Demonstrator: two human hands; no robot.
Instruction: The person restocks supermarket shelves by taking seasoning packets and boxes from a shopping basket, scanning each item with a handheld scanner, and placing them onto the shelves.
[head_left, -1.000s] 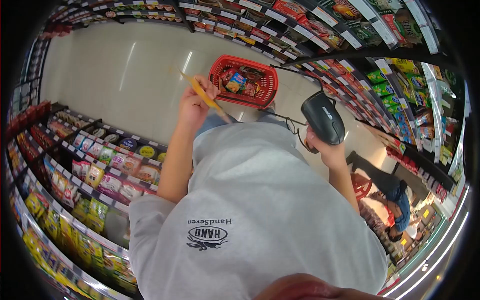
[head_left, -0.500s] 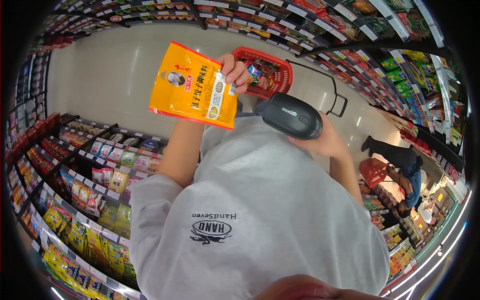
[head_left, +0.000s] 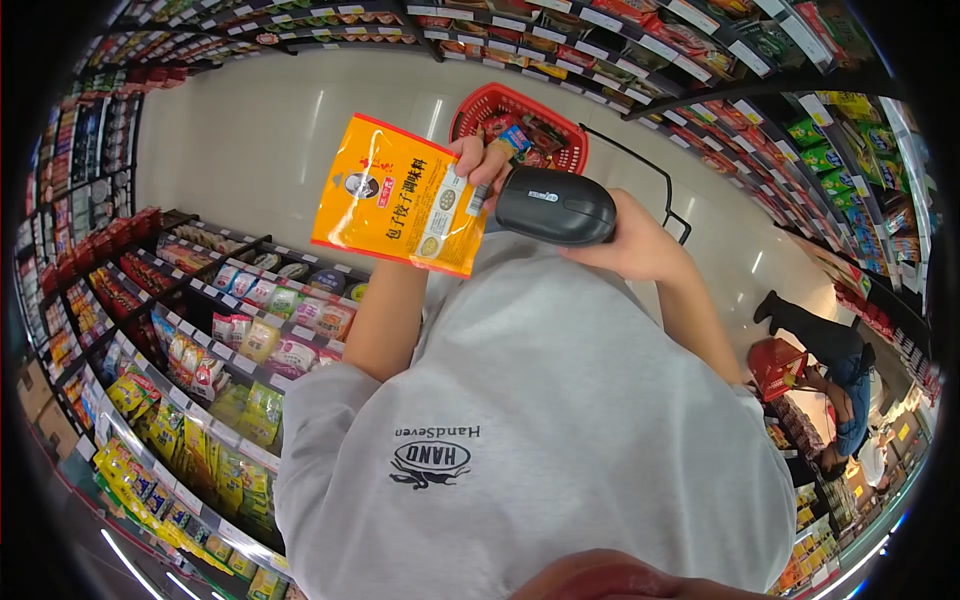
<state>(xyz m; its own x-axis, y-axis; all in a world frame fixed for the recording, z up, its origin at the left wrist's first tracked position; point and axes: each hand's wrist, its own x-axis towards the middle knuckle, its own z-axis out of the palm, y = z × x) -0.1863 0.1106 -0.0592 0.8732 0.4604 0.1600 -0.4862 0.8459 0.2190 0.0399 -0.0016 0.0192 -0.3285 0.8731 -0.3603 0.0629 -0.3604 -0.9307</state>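
In the head view, my left hand (head_left: 484, 166) is closed on the edge of a yellow seasoning packet (head_left: 388, 195) with a red border, dark Chinese lettering and a small portrait. The fingers lie over its upper right side, just above a barcode strip. My right hand (head_left: 640, 243) wraps round a black handheld barcode scanner (head_left: 556, 207), whose rounded top faces up. The scanner's front end is close beside the packet's barcode; I cannot tell whether they touch. Its handle is hidden in the hand.
Beyond my hands, a red shopping basket (head_left: 578, 148) with a long black handle (head_left: 640, 160) holds several packaged goods. Stocked shelves (head_left: 225, 375) curve round on the left, more along the top and right. Another person (head_left: 835, 360) is at the right beside a red basket (head_left: 775, 368).
My right hand has brought the scanner leftward and slightly up, closer to the packet. The packet has shifted a little right and down in the view. Both hands keep their holds.
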